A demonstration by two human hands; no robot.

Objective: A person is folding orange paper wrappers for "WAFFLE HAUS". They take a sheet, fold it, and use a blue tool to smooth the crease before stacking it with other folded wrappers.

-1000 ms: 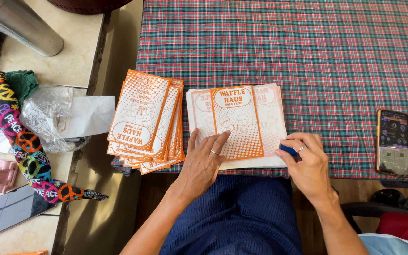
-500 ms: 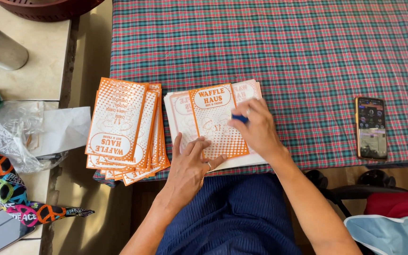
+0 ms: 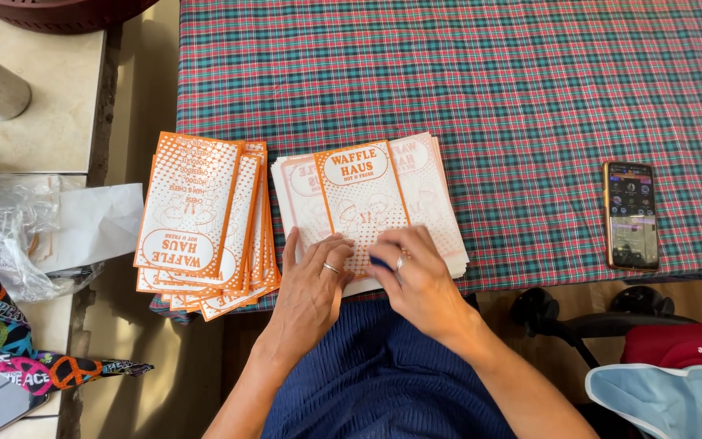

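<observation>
- Lying on top of a pale stack of sheets at the near edge of the plaid tablecloth, the orange-and-white printed sheet sat with its lower part under both hands; the left hand pressed flat on its lower left, fingers slightly spread, a ring on one; the right hand lay just beside it on the lower right, fingers curled together, a ring showing there too.
- Half a second earlier the right hand had reached higher up the sheet; it had since drawn back to the near edge, beside the left.
- A small blue thing showed under the right fingers; whether they pinched it could not be told.
- A fanned orange stack lay to the left, overhanging the cloth; a phone lay well apart on the right; a crumpled plastic bag was cut off at the left edge.
</observation>
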